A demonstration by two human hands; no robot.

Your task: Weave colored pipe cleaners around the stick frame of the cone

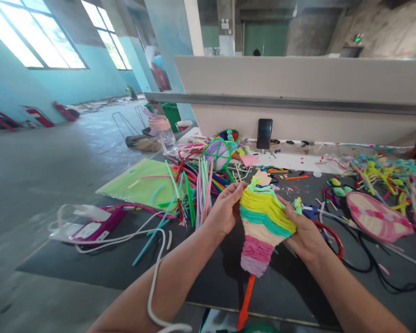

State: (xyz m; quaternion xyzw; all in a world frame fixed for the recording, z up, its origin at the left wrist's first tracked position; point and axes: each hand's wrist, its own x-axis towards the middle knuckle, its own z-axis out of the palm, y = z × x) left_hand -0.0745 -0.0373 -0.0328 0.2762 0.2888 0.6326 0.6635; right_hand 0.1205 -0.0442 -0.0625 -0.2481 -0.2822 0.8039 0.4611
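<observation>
Between my two hands, above the dark table, is a fan-shaped craft piece (263, 226) with bands of yellow, teal, cream, pink and lilac and an orange stick handle pointing down toward me. My left hand (229, 208) pinches its upper left edge between thumb and fingers. On the right edge, my right hand (303, 231) grips it, with the thumb in front and the other fingers partly hidden behind. Light green and yellow fuzzy strips stick up along its top edge. Just left of my left hand lies a bundle of colored pipe cleaners (204, 192).
A purple power strip (99, 226) with white cables lies left, near a green sheet (138, 180). A phone (264, 134) leans on the back panel. A pink oval piece (377, 215), black cables and loose pipe cleaners lie right. A bottle (164, 134) stands back left.
</observation>
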